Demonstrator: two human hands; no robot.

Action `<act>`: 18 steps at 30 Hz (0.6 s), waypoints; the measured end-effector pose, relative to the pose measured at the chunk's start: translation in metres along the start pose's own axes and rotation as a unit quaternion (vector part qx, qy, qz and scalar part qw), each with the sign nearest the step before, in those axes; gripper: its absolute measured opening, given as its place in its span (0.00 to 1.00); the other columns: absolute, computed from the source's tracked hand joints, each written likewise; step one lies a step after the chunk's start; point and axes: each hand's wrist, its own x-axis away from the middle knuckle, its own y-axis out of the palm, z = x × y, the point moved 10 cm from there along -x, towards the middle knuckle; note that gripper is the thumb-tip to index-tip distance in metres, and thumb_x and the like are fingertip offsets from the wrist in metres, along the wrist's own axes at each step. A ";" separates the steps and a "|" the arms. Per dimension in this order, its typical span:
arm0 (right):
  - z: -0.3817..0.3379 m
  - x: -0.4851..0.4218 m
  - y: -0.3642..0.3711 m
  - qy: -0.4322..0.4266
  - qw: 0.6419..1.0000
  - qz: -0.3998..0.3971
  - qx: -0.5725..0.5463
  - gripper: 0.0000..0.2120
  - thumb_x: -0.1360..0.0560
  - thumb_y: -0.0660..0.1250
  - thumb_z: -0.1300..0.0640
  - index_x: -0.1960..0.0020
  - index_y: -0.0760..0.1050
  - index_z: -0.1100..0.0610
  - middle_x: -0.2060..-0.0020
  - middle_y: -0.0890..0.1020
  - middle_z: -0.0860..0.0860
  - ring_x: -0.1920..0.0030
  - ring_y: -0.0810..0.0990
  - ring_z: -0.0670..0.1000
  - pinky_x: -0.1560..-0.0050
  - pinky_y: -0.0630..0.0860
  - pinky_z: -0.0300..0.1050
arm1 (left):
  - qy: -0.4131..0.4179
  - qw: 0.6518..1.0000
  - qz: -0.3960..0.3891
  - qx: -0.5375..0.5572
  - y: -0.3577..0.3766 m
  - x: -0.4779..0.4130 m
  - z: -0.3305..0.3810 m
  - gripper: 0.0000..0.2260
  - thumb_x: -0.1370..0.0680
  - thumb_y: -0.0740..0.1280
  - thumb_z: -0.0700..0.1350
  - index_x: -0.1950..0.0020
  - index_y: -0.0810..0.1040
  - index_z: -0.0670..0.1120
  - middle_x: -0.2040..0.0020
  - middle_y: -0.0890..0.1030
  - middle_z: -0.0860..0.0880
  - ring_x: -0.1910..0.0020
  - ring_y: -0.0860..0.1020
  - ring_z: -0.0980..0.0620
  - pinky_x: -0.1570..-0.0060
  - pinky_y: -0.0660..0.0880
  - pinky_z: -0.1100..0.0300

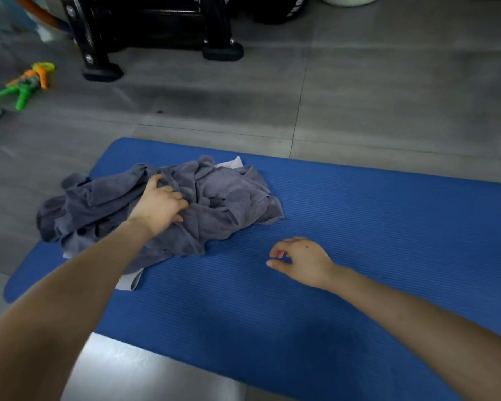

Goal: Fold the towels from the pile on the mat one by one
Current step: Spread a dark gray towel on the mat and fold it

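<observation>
Blue ribbed foam is filling most of the view: a mat [359,227] is lying across a grey tiled floor [359,96], running from about 8 o'clock to 3 o'clock. Grey towels [229,198] are sitting in one crumpled pile on the mat's left end, at about 10 o'clock from the picture's centre, and part of the heap is spilling past the mat's edge at 9 o'clock. A pale cloth [233,162] is peeking out from under the pile on its 12 o'clock side, and a similar pale edge is showing under it at 6 o'clock.

The left hand [159,206] is resting on top of the pile, its thumb stretching toward 11 o'clock and its other fingers bending down into the fabric, gripping a fold. The right hand [301,259] is sitting over bare mat at about 4 o'clock from the pile, apart from the towels. Its fingers are curling loosely, with thumb and forefinger close together, and it is holding nothing. Whether it is touching the mat cannot be told.

Beyond the mat, a green and orange toy water gun [26,82] is lying on the floor at 10 o'clock, and the feet of a black metal frame [99,39] are standing at about 11 o'clock. A shiny pale panel [142,371] is showing at 7 o'clock, just beside the mat's near edge.
</observation>
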 end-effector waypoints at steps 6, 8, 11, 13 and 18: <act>-0.003 0.025 -0.058 0.035 0.991 0.093 -0.093 0.17 0.27 0.67 0.42 0.41 0.75 0.48 0.49 0.78 0.42 0.46 0.74 0.43 0.42 0.71 0.39 | 0.090 0.960 0.256 0.067 -0.124 0.018 -0.001 0.10 0.37 0.78 0.50 0.67 0.81 0.48 0.72 0.79 0.51 0.69 0.79 0.47 0.41 0.67 0.45; -0.007 0.041 -0.094 0.043 0.978 0.154 -0.132 0.22 0.29 0.69 0.42 0.38 0.73 0.48 0.46 0.77 0.42 0.43 0.73 0.43 0.39 0.70 0.41 | 0.094 0.941 0.310 0.101 -0.168 0.026 -0.002 0.11 0.32 0.71 0.56 0.65 0.81 0.48 0.70 0.80 0.52 0.67 0.80 0.48 0.40 0.63 0.50; -0.020 0.067 -0.140 0.037 0.969 0.194 -0.147 0.32 0.30 0.71 0.42 0.30 0.64 0.44 0.38 0.72 0.40 0.37 0.67 0.42 0.37 0.64 0.38 | 0.090 0.919 0.340 0.181 -0.227 0.032 -0.003 0.17 0.31 0.61 0.61 0.62 0.82 0.50 0.68 0.81 0.55 0.64 0.80 0.51 0.40 0.62 0.54; -0.028 0.087 -0.171 0.025 0.967 0.215 -0.131 0.37 0.31 0.72 0.42 0.27 0.59 0.42 0.35 0.70 0.38 0.34 0.64 0.42 0.34 0.61 0.38 | 0.100 0.906 0.346 0.223 -0.270 0.033 0.005 0.18 0.32 0.61 0.62 0.61 0.82 0.51 0.68 0.80 0.57 0.62 0.80 0.53 0.40 0.64 0.55; -0.020 0.144 -0.236 0.008 0.948 0.285 -0.139 0.33 0.34 0.73 0.42 0.32 0.65 0.39 0.43 0.77 0.36 0.36 0.70 0.41 0.31 0.63 0.48 | 0.109 0.883 0.335 0.310 -0.351 0.031 0.048 0.23 0.36 0.57 0.67 0.58 0.82 0.53 0.66 0.79 0.59 0.60 0.77 0.55 0.40 0.63 0.58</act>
